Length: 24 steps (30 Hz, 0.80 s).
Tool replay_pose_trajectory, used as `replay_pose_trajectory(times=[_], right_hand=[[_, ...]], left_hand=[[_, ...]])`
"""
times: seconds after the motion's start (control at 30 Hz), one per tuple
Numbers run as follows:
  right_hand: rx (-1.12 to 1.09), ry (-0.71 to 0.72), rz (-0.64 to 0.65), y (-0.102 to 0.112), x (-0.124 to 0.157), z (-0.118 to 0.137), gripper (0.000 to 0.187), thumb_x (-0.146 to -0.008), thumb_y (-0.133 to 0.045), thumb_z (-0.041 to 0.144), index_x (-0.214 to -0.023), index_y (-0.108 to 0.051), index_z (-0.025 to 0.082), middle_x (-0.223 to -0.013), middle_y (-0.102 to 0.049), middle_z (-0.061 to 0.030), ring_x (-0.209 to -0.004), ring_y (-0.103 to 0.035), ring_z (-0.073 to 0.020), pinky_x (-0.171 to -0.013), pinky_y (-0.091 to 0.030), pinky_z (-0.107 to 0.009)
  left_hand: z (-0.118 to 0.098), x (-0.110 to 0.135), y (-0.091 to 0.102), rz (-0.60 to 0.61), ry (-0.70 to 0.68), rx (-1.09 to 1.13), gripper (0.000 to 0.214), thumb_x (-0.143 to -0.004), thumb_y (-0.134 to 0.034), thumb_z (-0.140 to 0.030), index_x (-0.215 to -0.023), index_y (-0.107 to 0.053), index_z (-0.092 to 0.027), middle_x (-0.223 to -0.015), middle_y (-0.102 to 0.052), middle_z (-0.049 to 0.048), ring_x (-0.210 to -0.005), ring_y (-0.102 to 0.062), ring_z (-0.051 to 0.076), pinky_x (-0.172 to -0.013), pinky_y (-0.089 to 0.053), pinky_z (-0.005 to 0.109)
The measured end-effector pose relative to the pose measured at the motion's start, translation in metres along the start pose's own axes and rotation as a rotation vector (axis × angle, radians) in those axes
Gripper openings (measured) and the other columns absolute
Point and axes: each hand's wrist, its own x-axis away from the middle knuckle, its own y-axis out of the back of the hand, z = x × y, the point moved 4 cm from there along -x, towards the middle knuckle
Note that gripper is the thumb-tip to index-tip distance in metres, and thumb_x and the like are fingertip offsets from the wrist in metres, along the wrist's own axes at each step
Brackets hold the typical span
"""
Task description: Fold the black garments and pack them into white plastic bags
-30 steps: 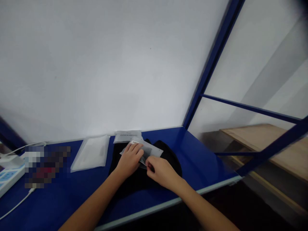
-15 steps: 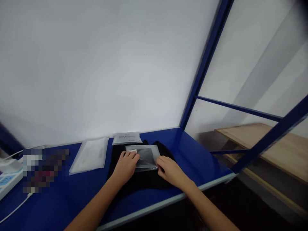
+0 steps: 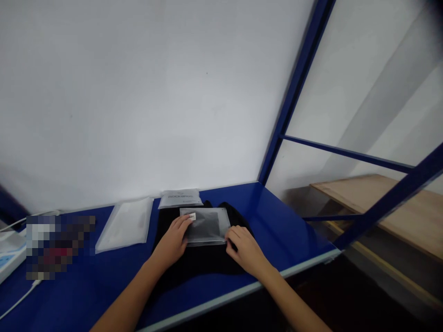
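Observation:
A translucent zip bag (image 3: 207, 227) with something dark inside and a small white barcode label lies on a black garment (image 3: 199, 263). My left hand (image 3: 172, 240) rests along the bag's left edge, fingers stretched over it near the label and thumb at the lower left corner. At the lower right corner, my right hand (image 3: 244, 246) has its fingers bent and closed on the bag's edge. Whether it pinches a zip slider there is hidden.
A printed grey bag (image 3: 180, 198) lies behind the garment. On the left are a frosted bag (image 3: 126, 223), a blurred-out object (image 3: 58, 249), a white power strip (image 3: 12, 260) and cables. Blue frame bars (image 3: 294, 87) rise at the right. A wooden board (image 3: 377, 203) stands beyond.
My left hand has slid a little left and its fingers have straightened, uncovering more of the label and bag. The right hand stays at the bag's lower right corner.

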Motion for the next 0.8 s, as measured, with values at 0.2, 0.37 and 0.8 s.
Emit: replay_pose_trajectory(times=[0.2,0.37,0.8], right_hand=[[0.008,0.075,-0.154,0.001,0.002,0.003,0.020,-0.085,-0.051,0.002,-0.091,-0.059,0.020,-0.085,-0.065,-0.0049,-0.082,-0.059,-0.0216,-0.076,-0.044,-0.036],[-0.063,0.001,-0.029,-0.002,0.002,-0.002,0.012,-0.092,-0.055,0.011,-0.095,-0.061,0.021,-0.088,-0.066,-0.0052,-0.083,-0.060,-0.0220,-0.076,-0.047,-0.037],[-0.388,-0.088,-0.091,-0.003,0.010,-0.015,0.019,-0.095,-0.052,0.016,-0.106,-0.064,0.025,-0.099,-0.069,-0.0051,-0.098,-0.066,-0.0214,-0.097,-0.054,-0.042]], left_hand=[[-0.009,-0.005,0.004,-0.061,0.087,-0.275,0.032,-0.080,-0.046,0.003,-0.097,-0.062,-0.018,-0.117,-0.064,0.0120,-0.105,-0.056,0.029,-0.083,-0.053,0.045],[-0.013,-0.001,0.013,-0.108,0.060,-0.393,0.027,-0.078,-0.051,0.001,-0.089,-0.063,-0.020,-0.119,-0.063,0.0108,-0.109,-0.053,0.031,-0.085,-0.050,0.046],[-0.065,-0.030,-0.003,0.043,-0.318,-0.323,0.013,-0.092,-0.059,-0.029,-0.104,-0.062,-0.025,-0.122,-0.064,0.0048,-0.115,-0.054,0.026,-0.112,-0.027,0.057]])
